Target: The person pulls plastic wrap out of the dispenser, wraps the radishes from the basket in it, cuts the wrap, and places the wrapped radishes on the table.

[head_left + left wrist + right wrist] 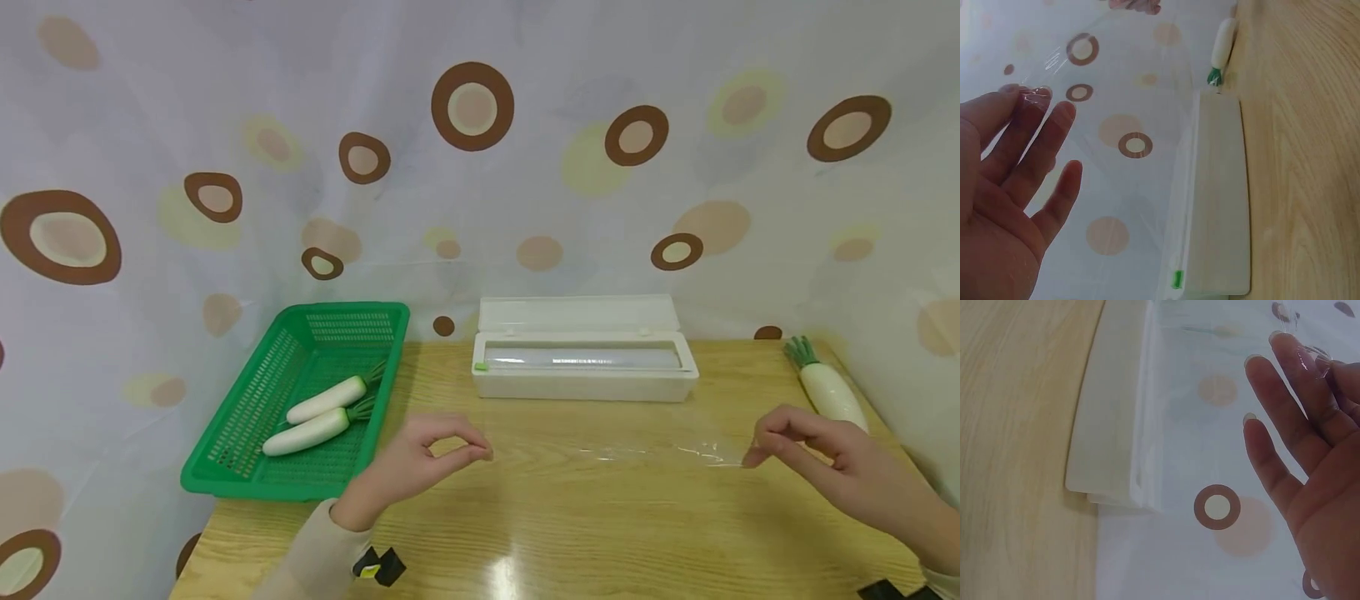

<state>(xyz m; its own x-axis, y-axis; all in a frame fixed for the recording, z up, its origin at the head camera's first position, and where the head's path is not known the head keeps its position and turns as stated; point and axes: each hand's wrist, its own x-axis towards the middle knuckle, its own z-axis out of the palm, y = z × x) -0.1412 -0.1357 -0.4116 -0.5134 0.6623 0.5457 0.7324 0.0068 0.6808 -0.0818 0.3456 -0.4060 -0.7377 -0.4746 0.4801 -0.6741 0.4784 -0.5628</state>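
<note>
Clear film (615,454), one sheet, beside white box (585,386) with raised lid (577,315); left hand (429,457) and right hand (843,460) each pinching it by thumb and fingertip, other fingers loosely extended.

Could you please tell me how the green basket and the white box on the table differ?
Contents: the green basket holds two white radishes, while the white box holds a roll of clear film.
Walls: the basket's are pierced with many slots; the box's front is solid.
Lid: the box has a raised lid; the basket shows none.
Both stand on the wooden table with their tops open.
</note>
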